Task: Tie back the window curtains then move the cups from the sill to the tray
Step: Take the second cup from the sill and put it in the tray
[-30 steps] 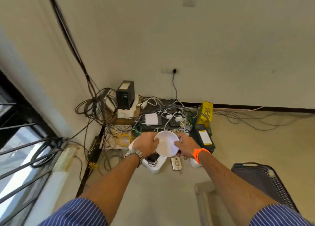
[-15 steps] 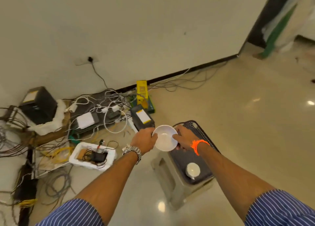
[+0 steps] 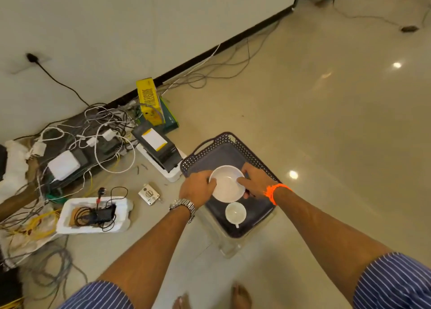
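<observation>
Cups: two, both white.
Held cup [image 3: 227, 184]: over the middle of the tray [image 3: 254, 156].
Left hand [image 3: 197, 188]: fingers clamped on its left rim.
Right hand [image 3: 255, 180]: fingers gripping its right rim.
Second cup [image 3: 235, 212]: resting near the tray's near edge.

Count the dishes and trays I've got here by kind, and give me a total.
Bowl, held by left hand and right hand: 1
Cup on the tray: 1
Tray: 1
Total: 3
</observation>
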The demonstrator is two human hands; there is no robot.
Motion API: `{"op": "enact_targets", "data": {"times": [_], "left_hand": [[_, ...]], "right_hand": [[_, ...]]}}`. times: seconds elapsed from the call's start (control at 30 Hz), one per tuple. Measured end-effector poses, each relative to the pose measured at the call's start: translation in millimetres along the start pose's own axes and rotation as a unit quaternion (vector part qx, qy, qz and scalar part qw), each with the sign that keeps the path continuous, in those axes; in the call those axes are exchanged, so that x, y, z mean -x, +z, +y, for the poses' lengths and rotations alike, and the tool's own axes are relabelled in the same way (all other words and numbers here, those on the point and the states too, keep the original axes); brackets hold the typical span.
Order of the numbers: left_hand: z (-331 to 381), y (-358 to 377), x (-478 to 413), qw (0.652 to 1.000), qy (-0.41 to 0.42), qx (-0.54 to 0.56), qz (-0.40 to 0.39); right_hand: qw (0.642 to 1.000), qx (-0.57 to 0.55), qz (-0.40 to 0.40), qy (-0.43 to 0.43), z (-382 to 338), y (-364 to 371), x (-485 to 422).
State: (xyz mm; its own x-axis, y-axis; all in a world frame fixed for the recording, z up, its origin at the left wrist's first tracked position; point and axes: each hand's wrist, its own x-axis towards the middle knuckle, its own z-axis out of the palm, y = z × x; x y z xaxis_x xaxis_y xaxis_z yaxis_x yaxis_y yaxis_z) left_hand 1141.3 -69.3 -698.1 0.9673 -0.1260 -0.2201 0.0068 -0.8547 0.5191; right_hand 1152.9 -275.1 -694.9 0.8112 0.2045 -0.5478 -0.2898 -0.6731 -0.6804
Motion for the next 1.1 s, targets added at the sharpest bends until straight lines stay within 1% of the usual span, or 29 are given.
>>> {"op": "enact_targets", "data": {"times": [0.2,0.3,0.47,0.57,0.6,0.67,0.8,1.0,1.1], "left_hand": [[-46,37,-25,0.999,-0.041,-0.027,-0.025],[-65,54,-35,0.998,-0.033,-0.054,-0.027],[-76,78,-56,0.985,-0.010,-0.171,-0.013],[-72,88,-63,0.956,0.009,-0.293,-0.014],[-70,91,-65,0.948,0.010,-0.317,-0.020],[-68,95,-69,0.943,0.011,-0.330,-0.029],[-69,100,-71,0.944,0.029,-0.324,-0.049],[-70,101,-71,0.939,0.045,-0.337,-0.053],[-71,100,-69,0.939,0.044,-0.337,-0.048]], "right_hand": [[0.999,0.033,-0.027,-0.006,29,33,-62],[0.998,0.056,-0.039,0.001,40,45,-84],[0.996,0.079,-0.036,0.018,54,57,-111],[0.996,0.076,-0.034,0.030,61,61,-117],[0.996,0.075,-0.033,0.035,63,62,-117],[0.996,0.070,-0.031,0.045,67,62,-116],[0.996,0.050,-0.036,0.060,74,63,-112],[0.997,0.041,-0.018,0.065,84,72,-109],[0.995,0.047,-0.003,0.088,83,73,-109]]}}
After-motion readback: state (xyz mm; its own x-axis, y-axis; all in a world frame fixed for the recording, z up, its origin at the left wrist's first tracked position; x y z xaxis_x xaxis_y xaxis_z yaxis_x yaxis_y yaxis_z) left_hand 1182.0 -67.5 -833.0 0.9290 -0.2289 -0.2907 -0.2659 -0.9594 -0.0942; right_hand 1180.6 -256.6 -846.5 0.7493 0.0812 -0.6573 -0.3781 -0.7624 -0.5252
